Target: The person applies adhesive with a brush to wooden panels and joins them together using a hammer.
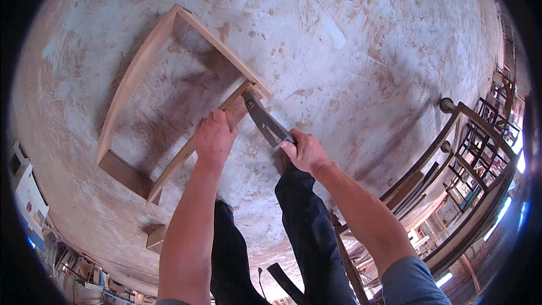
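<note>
A rectangular frame of pale wooden boards [135,73] rests on the floor to the left, with one long side curved. My left hand [213,140] is closed round the frame's near long board, close to its right-hand corner. In my right hand [305,149] is a dark grey metal tool [264,118], broad and slightly curved; its exact kind is unclear. The tool's far end is at that same corner, by the joint of two boards. Whether it touches the wood cannot be made out.
Stained, pale concrete floor [361,39] spreads around the frame. A wheeled metal rack or cart [463,113] stands on the right, with long strips beside it. A short wooden piece [155,237] lies left of my left forearm. My dark-trousered legs [307,220] are below my hands.
</note>
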Demonstrator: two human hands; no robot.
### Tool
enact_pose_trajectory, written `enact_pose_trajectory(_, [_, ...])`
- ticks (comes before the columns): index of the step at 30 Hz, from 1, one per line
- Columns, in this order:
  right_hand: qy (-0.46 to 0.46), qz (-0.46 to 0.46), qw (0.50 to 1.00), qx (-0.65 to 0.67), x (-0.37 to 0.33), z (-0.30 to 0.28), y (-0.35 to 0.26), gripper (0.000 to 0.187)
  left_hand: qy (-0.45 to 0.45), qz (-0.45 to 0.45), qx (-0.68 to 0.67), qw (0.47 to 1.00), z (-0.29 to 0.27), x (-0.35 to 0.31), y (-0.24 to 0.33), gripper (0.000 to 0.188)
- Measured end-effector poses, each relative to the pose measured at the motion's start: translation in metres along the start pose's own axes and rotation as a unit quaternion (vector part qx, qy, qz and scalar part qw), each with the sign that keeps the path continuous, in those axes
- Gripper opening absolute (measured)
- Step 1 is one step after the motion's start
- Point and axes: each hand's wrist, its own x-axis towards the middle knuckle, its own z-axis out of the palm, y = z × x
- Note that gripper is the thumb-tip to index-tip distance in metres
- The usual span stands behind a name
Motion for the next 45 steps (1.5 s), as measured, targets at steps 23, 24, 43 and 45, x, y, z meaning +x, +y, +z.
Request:
enact_pose_trajectory(23, [-0.093, -0.061, 0.985, -0.135, -0.128, 0.025, 0.009, 0.025, 0.026, -0.061, -0.067, 0.996, 0.032, -0.136, -0.175, 0.038])
enact_pose_trajectory(24, [-0.107, -0.071, 0.979, -0.157, -0.126, 0.036, 0.001, 0.026, 0.051, -0.084, -0.048, 0.994, 0.041, -0.163, -0.204, 0.041])
enact_pose_trajectory(43, [-0.341, -0.163, 0.851, -0.364, -0.058, 0.302, -0.196, 0.049, 0.039, -0.078, 0.036, 0.996, 0.079, -0.288, -0.367, 0.045])
enact_pose_trajectory(45, [-0.355, -0.212, 0.846, -0.336, -0.067, 0.298, -0.206, 0.049, 0.012, -0.085, 0.032, 0.996, 0.081, -0.286, -0.369, 0.043])
